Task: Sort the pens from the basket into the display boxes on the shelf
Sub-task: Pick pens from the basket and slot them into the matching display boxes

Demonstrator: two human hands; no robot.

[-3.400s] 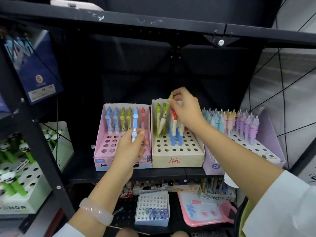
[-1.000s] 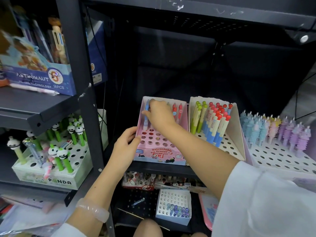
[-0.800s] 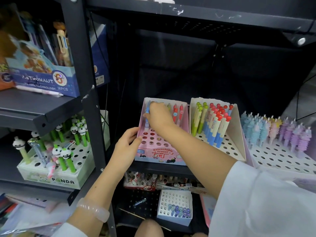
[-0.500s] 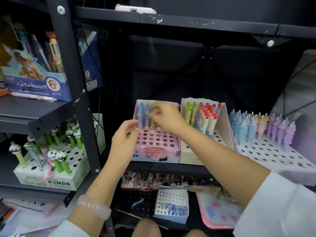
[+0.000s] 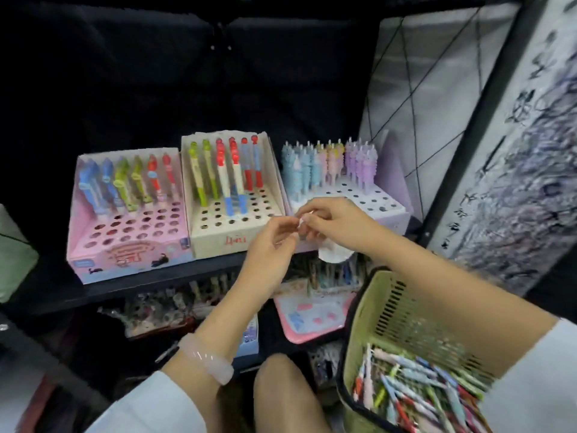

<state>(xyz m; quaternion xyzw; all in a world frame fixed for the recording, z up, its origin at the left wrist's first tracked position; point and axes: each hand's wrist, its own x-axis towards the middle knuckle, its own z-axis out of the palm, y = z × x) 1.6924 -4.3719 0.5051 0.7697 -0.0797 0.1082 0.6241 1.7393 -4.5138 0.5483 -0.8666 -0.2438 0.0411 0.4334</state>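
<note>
Three display boxes stand on the black shelf: a pink box (image 5: 131,245), a cream box (image 5: 218,239) and a lilac-white box (image 5: 384,204), each with rows of pens at the back and open holes in front. A green basket (image 5: 371,310) at lower right holds several loose pens (image 5: 415,389). In front of the cream and lilac boxes my two hands meet. My right hand (image 5: 331,223) pinches a small white piece (image 5: 301,221) at its fingertips. My left hand (image 5: 271,248) has curled fingers touching the same spot; blur hides whether it grips.
A white tag (image 5: 334,256) hangs from the shelf edge under my right hand. Below the shelf lie a pink tray (image 5: 315,310) and packets of stationery. A wire grid panel (image 5: 421,98) and a printed board (image 5: 515,182) close the right side. My knee (image 5: 287,392) is below.
The view has swung right and down, bringing the basket in. My right hand has left the pink box's pens, and both hands have come together in front of the cream box.
</note>
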